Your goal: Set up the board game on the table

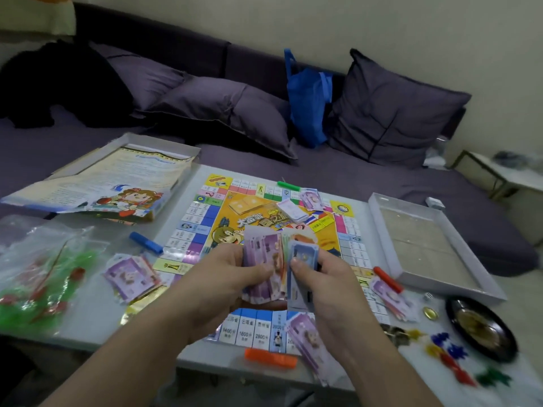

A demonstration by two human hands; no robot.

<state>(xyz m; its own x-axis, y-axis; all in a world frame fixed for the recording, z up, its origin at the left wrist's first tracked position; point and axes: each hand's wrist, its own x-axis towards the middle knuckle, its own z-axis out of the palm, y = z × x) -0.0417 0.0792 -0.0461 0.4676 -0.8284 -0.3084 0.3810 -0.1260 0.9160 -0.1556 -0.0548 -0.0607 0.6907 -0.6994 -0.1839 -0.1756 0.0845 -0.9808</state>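
The colourful game board lies flat on the white table. Above its near half, my left hand grips a fanned stack of purple play money. My right hand pinches a blue note at the stack's right side. Piles of purple notes lie at the board's left, right, near edge and far side. A small card deck rests on the board's centre.
Blue, green, red and orange holders sit around the board. A box lid with a rules sheet lies left, an empty box tray right. A bag of plastic pieces, loose tokens, a black dish.
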